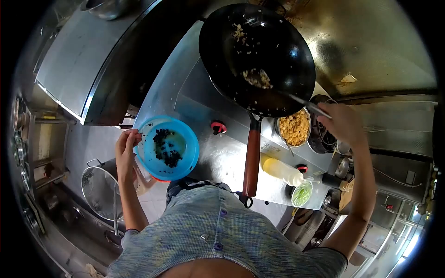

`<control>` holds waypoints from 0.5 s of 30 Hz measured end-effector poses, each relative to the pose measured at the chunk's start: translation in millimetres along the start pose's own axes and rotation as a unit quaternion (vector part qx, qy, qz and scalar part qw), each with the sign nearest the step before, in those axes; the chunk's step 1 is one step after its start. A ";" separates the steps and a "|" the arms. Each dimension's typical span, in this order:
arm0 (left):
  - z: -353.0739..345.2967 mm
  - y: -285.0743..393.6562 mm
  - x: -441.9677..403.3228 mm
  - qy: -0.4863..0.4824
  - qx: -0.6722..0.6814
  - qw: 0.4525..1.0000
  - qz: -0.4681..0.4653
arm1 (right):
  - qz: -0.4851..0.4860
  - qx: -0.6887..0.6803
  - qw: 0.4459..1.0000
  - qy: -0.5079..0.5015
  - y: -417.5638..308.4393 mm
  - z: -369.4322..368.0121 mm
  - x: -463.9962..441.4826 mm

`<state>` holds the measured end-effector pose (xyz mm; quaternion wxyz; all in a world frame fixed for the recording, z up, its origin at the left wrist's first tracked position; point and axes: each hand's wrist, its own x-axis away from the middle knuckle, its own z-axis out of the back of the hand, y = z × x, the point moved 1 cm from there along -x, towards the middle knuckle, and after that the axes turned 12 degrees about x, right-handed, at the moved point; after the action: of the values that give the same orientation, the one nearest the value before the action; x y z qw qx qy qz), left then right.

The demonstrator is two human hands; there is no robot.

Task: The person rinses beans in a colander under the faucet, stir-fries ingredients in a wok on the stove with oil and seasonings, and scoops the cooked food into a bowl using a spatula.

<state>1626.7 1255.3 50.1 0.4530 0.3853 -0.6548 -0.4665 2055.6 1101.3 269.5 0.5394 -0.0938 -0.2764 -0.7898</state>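
My right hand (342,121) is wrapped round the handle of a long-handled metal utensil (303,101), whose head is hard to make out among the food in the black wok (282,51). Pale chopped bits (257,78) cling to the wok's bottom and side. The wok's wooden handle (251,162) points toward my body. At the left rim of a blue basin (191,160), my left hand (126,144) has its fingers pinched together; what they hold is too small to name. Dark chopped pieces (168,150) lie in a little liquid inside the basin.
Right of the wok handle are a bowl of orange-brown food (294,127), a squeeze bottle (280,170) and a bowl of green shreds (301,194). Red knobs (218,127) stick out of the steel stove front. A large pot (99,187) stands at lower left.
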 end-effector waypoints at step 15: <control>-105.8 96.9 -81.1 -0.164 -0.049 0.949 -0.266 | -0.076 -0.190 0.944 0.258 -24.5 -107.4 -113.4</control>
<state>1743.3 1328.8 140.5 0.2174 0.4407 -0.5702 -0.6583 2094.9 1140.8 121.6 0.5025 0.0335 0.0211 -0.8636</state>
